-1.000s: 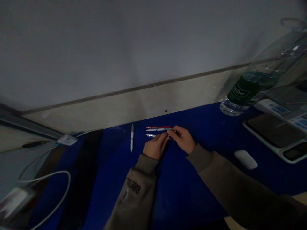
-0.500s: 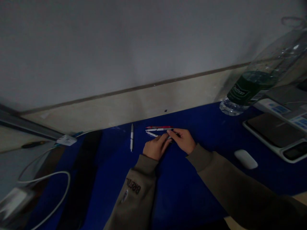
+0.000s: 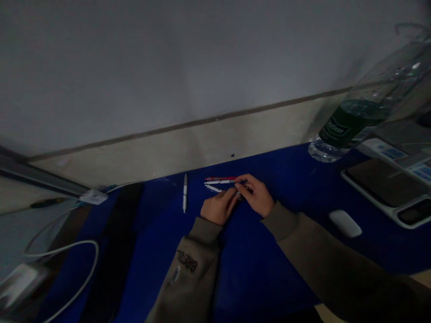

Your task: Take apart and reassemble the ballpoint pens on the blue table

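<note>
My left hand point(image 3: 217, 208) is closed, its thumb and fingers pinching a slim pen point(image 3: 239, 193) that is mostly hidden. Facing it, my right hand point(image 3: 256, 195) has its fingertips closed at the other end of that pen. Just beyond the hands lie a red pen point(image 3: 218, 178) and a white pen point(image 3: 218, 182), side by side. A white pen end point(image 3: 212, 188) pokes out past the left knuckles; whether it belongs to the held pen I cannot tell. Farther left, a white pen with a grey tip end point(image 3: 185, 193) lies apart, pointing at the wall.
All this is on a blue table surface point(image 3: 262, 260) against a wall. To the right are a white mouse-shaped object point(image 3: 345, 223), a digital scale point(image 3: 387, 186) and a large clear bottle with a green label point(image 3: 352, 123). A white cable point(image 3: 96, 264) loops at the left.
The right hand's fingers have shifted slightly up and forward, now covering the near right ends of the red and white pens. The left hand has stayed in place.
</note>
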The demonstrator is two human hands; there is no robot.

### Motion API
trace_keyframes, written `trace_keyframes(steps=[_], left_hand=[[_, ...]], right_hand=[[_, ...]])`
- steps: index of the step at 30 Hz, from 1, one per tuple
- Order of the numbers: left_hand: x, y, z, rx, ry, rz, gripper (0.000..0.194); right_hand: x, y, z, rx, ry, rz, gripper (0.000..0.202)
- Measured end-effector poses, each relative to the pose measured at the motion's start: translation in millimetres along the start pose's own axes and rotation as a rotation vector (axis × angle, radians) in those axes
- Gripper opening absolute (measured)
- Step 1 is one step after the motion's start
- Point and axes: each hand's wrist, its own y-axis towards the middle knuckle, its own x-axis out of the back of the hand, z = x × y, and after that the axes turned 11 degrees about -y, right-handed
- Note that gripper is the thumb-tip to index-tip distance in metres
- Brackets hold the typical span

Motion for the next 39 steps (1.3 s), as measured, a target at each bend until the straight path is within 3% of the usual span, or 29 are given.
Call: trace_keyframes(steps=[6, 13, 18, 26, 32, 39], left_hand=[[-0.9, 0.8, 1.7, 0.028, 0.042, 0.016, 0.039], [-0.3, -0.1, 1.5, -0.052, -0.017, 0.026, 0.038], [0.3, 0.8, 1.6, 0.019, 0.038, 0.021, 0.042], [1.6, 0.1, -0.4, -0.012, 0.028, 0.027, 0.038], [-1.8, 0.5, 2.3, 0.038, 0.062, 0.036, 0.044], [0.7, -0.6, 0.1, -0.021, 0.003, 0.034, 0.039]], right_hand=[[0.0, 0.2, 1.4, 0.047, 0.024, 0.014, 0.024], [-0.4, -0.8, 1.4, 0.002, 0.087, 0.051, 0.028], [1.1, -1.1, 3.1, 0.035, 0.042, 0.051, 0.029], [0.4, -0.4, 3.1, -0.01, 0.1, 0.063, 0.03], [1.2, -0.7, 4.5, 0.057, 0.045, 0.057, 0.027], [-0.9, -0.5, 2.2, -0.033, 0.129, 0.08, 0.031]])
